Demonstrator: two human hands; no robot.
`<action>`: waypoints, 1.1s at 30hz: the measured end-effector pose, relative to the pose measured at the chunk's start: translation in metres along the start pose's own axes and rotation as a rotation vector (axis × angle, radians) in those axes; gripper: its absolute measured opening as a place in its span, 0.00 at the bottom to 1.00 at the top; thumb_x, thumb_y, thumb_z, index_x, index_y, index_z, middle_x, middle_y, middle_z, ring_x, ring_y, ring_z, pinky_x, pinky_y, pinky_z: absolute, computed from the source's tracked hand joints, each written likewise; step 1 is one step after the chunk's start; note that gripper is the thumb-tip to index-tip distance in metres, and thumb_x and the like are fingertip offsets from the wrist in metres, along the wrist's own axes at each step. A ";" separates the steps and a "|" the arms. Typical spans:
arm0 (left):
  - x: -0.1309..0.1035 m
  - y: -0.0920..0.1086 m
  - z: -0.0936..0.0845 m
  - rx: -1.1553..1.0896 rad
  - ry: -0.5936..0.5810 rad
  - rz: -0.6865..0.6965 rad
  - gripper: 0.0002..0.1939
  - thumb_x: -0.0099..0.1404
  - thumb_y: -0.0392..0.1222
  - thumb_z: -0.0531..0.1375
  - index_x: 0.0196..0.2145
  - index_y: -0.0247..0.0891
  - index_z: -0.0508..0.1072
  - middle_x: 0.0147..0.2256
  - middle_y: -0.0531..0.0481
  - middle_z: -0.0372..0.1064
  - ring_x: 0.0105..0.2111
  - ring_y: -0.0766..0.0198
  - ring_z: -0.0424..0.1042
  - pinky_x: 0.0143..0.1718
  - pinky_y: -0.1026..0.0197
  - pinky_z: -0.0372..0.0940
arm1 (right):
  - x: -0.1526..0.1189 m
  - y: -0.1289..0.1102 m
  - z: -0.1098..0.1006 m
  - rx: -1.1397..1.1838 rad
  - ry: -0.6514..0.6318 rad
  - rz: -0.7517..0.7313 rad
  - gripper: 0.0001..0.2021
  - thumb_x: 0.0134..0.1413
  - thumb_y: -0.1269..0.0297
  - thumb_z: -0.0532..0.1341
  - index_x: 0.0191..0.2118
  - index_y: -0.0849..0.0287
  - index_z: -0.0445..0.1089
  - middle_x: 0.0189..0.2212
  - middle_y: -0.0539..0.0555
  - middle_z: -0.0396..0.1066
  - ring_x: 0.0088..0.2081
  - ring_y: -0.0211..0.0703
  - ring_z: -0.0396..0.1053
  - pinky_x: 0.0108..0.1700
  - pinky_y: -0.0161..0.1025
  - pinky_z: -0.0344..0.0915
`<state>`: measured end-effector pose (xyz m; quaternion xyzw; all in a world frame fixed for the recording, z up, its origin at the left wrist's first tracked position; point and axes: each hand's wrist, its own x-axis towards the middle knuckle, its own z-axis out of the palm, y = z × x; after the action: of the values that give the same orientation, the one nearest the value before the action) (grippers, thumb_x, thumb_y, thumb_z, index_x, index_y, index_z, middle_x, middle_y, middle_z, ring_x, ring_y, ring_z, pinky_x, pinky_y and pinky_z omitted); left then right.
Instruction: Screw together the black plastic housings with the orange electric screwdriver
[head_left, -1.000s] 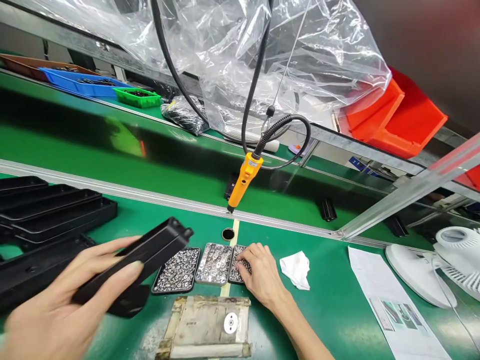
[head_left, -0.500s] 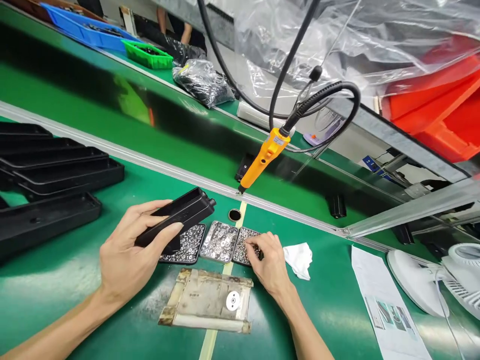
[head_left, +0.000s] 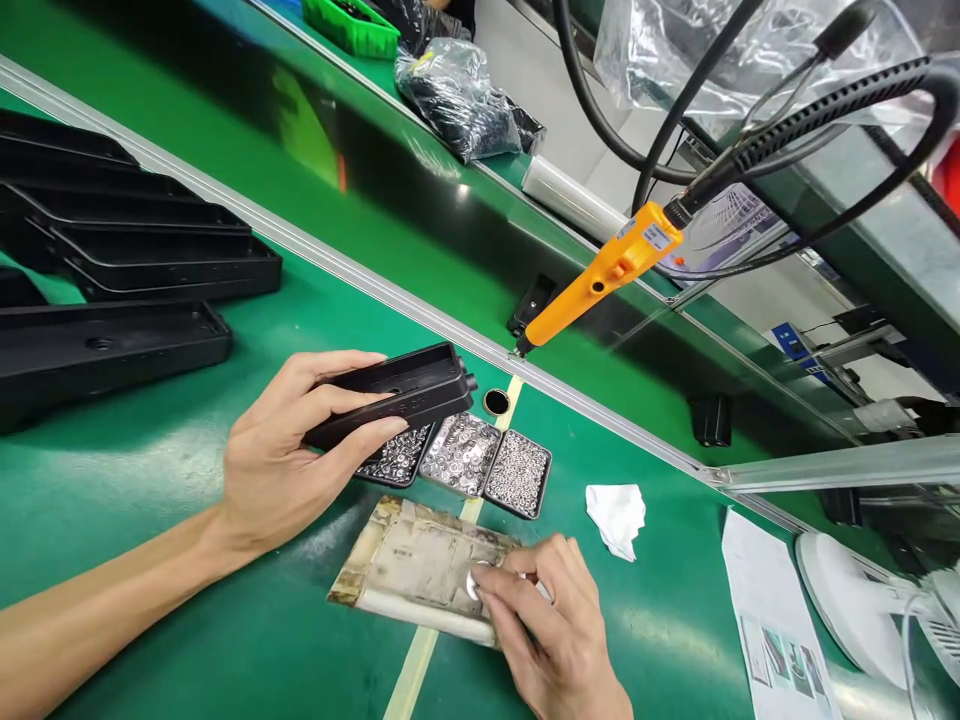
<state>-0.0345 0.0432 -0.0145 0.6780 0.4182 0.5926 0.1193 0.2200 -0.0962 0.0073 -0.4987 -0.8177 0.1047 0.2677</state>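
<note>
My left hand is closed around a long black plastic housing, hollow on top, with a small knob at its far right end. It is held tilted above a black tray of small metal parts, partly hiding it. My right hand is low over the worn, taped pad, thumb and index finger pinched at a white disc. Only the disc's left side shows; whether a smaller part is in the fingers too is hidden. Behind the pad are a tray of washers and a tray of small nuts.
An orange electric screwdriver hangs from cables behind the trays. A round black-centred piece lies near the metal rail. Several black housings are at left. A white cloth, a printed sheet and a white fan are at right.
My right hand has moved from the tray of small nuts down to the white disc on the pad. My left hand still holds the housing, now turned flatter. The camera view has shifted.
</note>
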 end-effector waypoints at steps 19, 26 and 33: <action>0.003 0.000 -0.002 0.031 -0.001 0.052 0.04 0.67 0.36 0.69 0.40 0.36 0.79 0.51 0.42 0.74 0.49 0.55 0.74 0.51 0.52 0.67 | 0.005 -0.001 0.001 0.135 0.024 0.069 0.10 0.66 0.78 0.62 0.47 0.58 0.73 0.38 0.53 0.72 0.38 0.44 0.65 0.41 0.44 0.57; 0.000 0.002 -0.002 0.031 -0.027 0.036 0.04 0.69 0.38 0.68 0.42 0.40 0.79 0.52 0.46 0.73 0.49 0.55 0.74 0.52 0.53 0.67 | 0.003 0.000 0.006 0.108 0.085 0.049 0.09 0.65 0.76 0.61 0.44 0.55 0.73 0.35 0.52 0.73 0.35 0.44 0.67 0.41 0.44 0.59; -0.001 0.008 -0.012 0.070 -0.065 0.146 0.11 0.70 0.39 0.64 0.48 0.53 0.78 0.54 0.50 0.72 0.48 0.52 0.75 0.48 0.50 0.71 | 0.011 0.010 0.031 0.090 0.436 0.021 0.06 0.62 0.73 0.61 0.39 0.55 0.73 0.29 0.51 0.73 0.26 0.44 0.68 0.34 0.45 0.66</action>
<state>-0.0418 0.0342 -0.0068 0.7293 0.3840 0.5626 0.0654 0.2069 -0.0791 -0.0193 -0.5055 -0.7298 0.0337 0.4591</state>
